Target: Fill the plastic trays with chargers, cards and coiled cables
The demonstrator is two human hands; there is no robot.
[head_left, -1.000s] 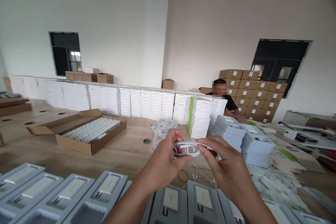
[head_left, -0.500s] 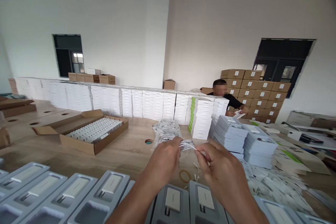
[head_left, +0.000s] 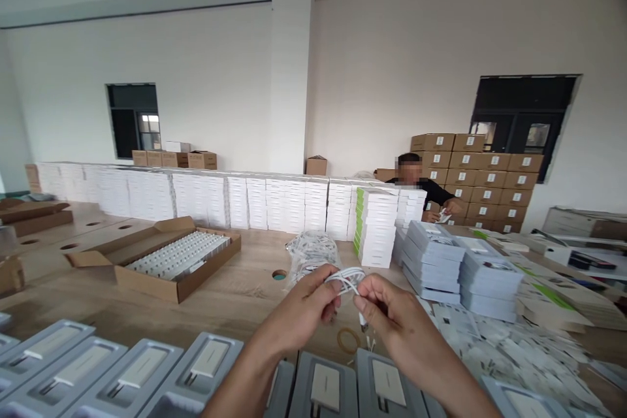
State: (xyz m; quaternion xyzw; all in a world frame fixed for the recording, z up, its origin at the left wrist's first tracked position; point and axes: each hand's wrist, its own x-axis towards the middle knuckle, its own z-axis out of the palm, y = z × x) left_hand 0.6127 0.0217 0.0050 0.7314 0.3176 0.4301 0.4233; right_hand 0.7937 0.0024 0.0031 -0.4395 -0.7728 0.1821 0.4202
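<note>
Between my hands is a coiled white cable (head_left: 349, 279), held above the table. My left hand (head_left: 313, 304) grips the left side of the coil with thumb and fingers closed. On the other side, my right hand (head_left: 386, 307) pinches the cable, and a plug end (head_left: 362, 320) hangs beside its fingers. Below them, grey trays (head_left: 306, 369) stand in a row, each with a white adapter (head_left: 325, 386) in its upper recess. A clear bag of white cables (head_left: 313, 251) lies just beyond my hands. A tan rubber ring (head_left: 348, 339) rests on the table under the coil.
An open carton (head_left: 179, 287) of white pieces stands left. White boxes (head_left: 196, 192) form a long wall at the back. Stacked grey trays (head_left: 434, 255) and a heap of white packets (head_left: 529, 356) are at right. Behind the stacks sits a co-worker (head_left: 434, 194), hands on something white.
The coil has turned and opened into a visible loop between my hands, and its plug end now hangs down. The view has tilted slightly upward.
</note>
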